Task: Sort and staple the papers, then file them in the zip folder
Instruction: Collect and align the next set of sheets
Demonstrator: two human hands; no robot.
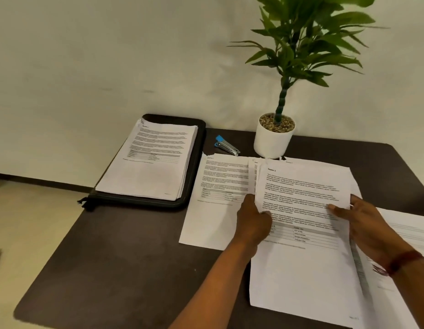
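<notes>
1. Nearest, a stack of printed papers (301, 269), headed "Section 2" on its top sheet, is seen lying on the dark table (111, 245).
2. Its left edge is gripped by the left hand (252, 219), with the thumb laid on the top sheet and the fingers curled around the edge.
3. Its right edge is pinched by the right hand (365, 224), the thumb pressed on the printed face and the other fingers hidden behind the sheets. A red thread band (402, 261) is worn on that wrist.
4. More loose sheets (412, 233) are spread under and to the right of that hand.
5. Just left of the held stack, and partly overlapped by it, a second pile (213, 210) of printed sheets is laid flat.
6. Farther back, a blue stapler (226, 144) is set on the table between the zip folder (198, 162) and a potted plant (272, 141).
7. The black zip folder is laid flat at the far left corner, with a third pile (154, 162) of papers resting on top of it.
8. The plant, in a white pot, is placed at the far edge by the wall.
</notes>
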